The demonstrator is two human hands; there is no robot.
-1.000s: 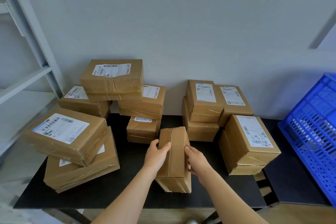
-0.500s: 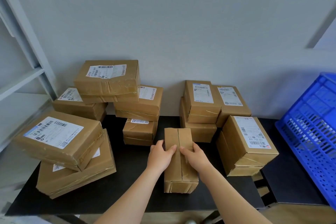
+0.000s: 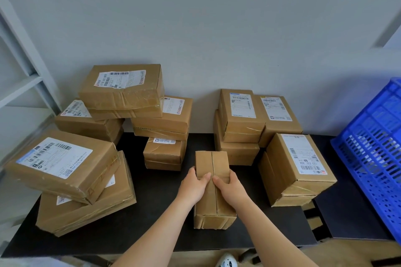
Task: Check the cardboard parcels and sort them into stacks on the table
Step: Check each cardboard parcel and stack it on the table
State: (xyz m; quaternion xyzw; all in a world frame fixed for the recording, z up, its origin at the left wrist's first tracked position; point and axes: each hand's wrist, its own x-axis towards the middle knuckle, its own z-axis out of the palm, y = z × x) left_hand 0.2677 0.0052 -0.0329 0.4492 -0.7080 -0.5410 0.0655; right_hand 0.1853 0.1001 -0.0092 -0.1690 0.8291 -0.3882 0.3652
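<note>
**Materials / finish**

Parcels (image 3: 280, 180): brown cardboard, matt, creased at the edges.
Small parcel (image 3: 220, 162) at the front: same matt cardboard, with a tape seam down the middle.
Tape (image 3: 123, 104): clear plastic, glossy, wrinkled.
Labels (image 3: 54, 157): white paper, some under shiny film.
Table (image 3: 156, 212): black, matt, smooth.
Crate (image 3: 373, 158): blue plastic, slight sheen.
Wall (image 3: 195, 28): pale matt paint.

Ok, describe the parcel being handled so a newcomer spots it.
Start at the black table by the grey wall and look to its front middle. There a narrow parcel lies alone, gripped by the left hand and right hand. Unlike its neighbours, its top shows only a taped seam, no shipping label.
</note>
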